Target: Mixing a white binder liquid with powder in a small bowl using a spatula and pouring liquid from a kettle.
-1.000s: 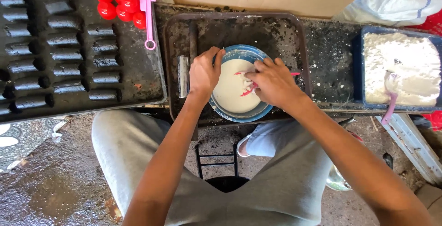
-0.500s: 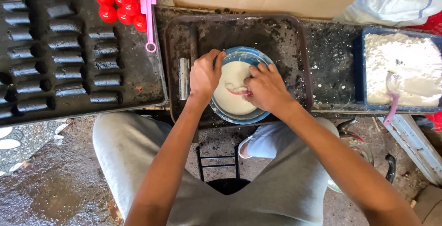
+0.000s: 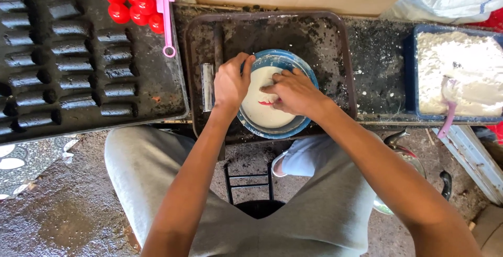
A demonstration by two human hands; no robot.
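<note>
A: We start at the round blue-rimmed bowl of white batter; where does it sit?

B: We find it inside the dark, crusted rectangular metal tray, towards the tray's near edge, directly above the lap in grey trousers

A: And the left hand?

B: We see it on the bowl's left rim, thumb over the edge and fingers curled closed around it; it is clamped on the bowl

A: The right hand?

B: We see it over the batter, fingers bunched together and pointing down and left; a small red object shows at the fingertips, lying in the batter; we cannot tell whether the fingers pinch it or only touch it

A: What surrounds the tray?

B: To the left we note a black mould tray with rows of oblong cavities; at its far right corner lie a cluster of round red pieces and a pink plastic spatula with a ring handle; to the right, well apart from the bowl, we note a blue rectangular tub of white flour with a pink scoop handle over its near wall; a short grey metal cylinder lies in the tray just beside the left hand
</note>
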